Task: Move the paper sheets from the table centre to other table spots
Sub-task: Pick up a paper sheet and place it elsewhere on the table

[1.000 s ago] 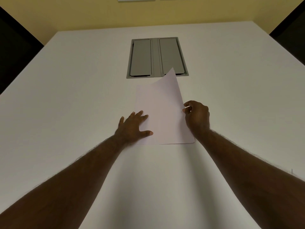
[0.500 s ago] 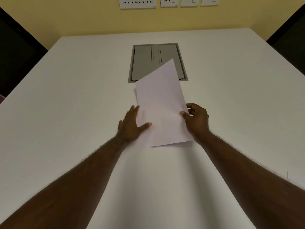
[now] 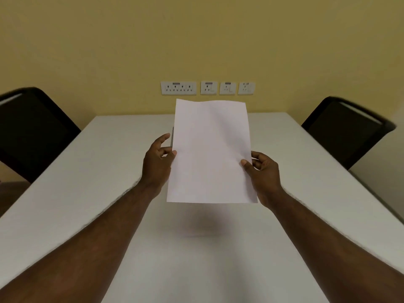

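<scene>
White rectangular paper sheet [image 3: 211,149] held upright above the pale surface [image 3: 65,182].
Left hand [image 3: 157,164] pinches its left edge, right hand [image 3: 263,171] its right edge; both grips clamped on it.

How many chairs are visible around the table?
2. One black chair stands at the table's left side, another black chair at its right side. Others may be outside the view.
</scene>
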`<action>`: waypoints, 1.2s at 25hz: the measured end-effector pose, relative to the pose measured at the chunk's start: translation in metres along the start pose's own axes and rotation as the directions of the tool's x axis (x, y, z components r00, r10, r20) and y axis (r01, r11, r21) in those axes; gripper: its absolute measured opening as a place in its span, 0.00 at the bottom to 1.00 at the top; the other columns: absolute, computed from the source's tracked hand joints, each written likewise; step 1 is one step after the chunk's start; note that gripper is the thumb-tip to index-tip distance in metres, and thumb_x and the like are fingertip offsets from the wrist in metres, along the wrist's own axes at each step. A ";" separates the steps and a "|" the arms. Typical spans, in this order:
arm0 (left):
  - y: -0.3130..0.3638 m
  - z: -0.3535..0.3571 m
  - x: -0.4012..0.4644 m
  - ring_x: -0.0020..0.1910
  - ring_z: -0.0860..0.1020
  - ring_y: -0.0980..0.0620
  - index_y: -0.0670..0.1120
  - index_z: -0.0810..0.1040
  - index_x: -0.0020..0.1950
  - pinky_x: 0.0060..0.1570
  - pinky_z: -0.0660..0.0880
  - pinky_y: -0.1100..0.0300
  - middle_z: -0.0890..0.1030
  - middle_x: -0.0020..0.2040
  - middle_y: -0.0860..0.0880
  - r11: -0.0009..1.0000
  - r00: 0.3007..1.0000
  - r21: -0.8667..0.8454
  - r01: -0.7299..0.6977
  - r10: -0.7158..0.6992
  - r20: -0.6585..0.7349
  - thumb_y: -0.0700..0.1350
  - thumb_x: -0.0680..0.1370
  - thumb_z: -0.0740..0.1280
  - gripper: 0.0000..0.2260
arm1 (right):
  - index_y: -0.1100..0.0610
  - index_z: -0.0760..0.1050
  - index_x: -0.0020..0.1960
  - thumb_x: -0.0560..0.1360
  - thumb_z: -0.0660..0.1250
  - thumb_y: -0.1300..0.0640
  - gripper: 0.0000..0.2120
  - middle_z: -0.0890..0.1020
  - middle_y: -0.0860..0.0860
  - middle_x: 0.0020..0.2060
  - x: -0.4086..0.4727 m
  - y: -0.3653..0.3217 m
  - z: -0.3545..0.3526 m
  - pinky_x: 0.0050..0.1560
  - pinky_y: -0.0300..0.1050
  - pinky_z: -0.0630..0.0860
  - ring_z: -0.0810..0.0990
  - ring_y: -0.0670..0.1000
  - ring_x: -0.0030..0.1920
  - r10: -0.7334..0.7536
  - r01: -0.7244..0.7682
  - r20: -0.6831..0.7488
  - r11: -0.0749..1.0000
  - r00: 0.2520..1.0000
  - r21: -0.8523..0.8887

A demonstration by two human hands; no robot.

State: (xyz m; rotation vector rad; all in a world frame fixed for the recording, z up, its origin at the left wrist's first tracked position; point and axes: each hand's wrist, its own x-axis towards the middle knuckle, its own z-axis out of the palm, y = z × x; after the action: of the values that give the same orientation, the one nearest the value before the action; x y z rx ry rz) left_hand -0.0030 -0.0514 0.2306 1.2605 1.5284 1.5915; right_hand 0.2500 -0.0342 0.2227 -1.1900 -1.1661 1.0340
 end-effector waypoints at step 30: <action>0.330 0.255 -0.489 0.37 0.77 0.46 0.60 0.82 0.56 0.39 0.75 0.58 0.86 0.48 0.49 0.934 0.763 -0.301 -0.193 0.336 0.552 0.40 0.74 0.71 0.16 | 0.47 0.78 0.51 0.73 0.73 0.61 0.12 0.87 0.45 0.44 -0.434 -0.238 -0.545 0.41 0.41 0.82 0.86 0.47 0.44 -0.215 0.186 -0.432 0.976 0.876 -0.111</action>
State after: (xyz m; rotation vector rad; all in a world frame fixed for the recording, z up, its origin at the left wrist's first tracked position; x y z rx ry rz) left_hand 0.4755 -0.4412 0.4110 1.6933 0.7683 1.2912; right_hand 0.7326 -0.5573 0.4101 -1.2450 -0.9402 0.5295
